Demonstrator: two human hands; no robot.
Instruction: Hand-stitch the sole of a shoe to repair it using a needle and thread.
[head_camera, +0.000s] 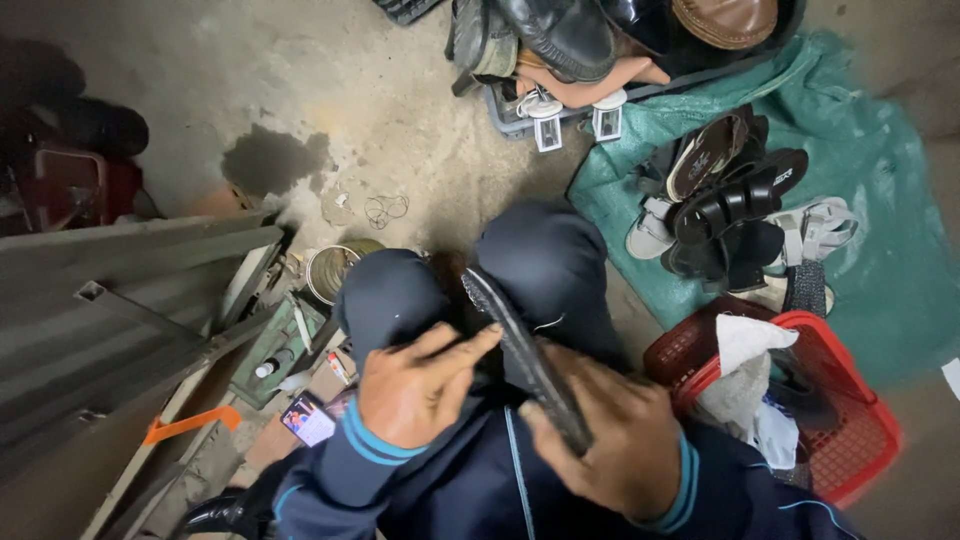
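Sitting with both knees drawn up in dark trousers, the person holds a dark shoe sole (525, 350) on edge across the lap, its toe end pointing up between the knees and its ridged rim showing. The right hand (605, 440) has its grip closed around the lower end of the sole, fingers wrapped over the edge. The left hand (415, 390) lies beside it with the fingers stretched across to touch the sole's side near its middle; its grip is loose and flat, not clamped on anything. Both wrists wear dark blue sleeves with light blue stripes. To the right, just beside the knee, stands a red plastic basket (850, 440) holding white rags. Beyond it a green tarp (880, 200) on the concrete floor carries a pile of black and white sandals (735, 210). More shoes fill a crate (510, 115) at the top. On the left lie grey metal bars (120, 300), a tin can (330, 270) and a phone (308, 420) with a lit screen.
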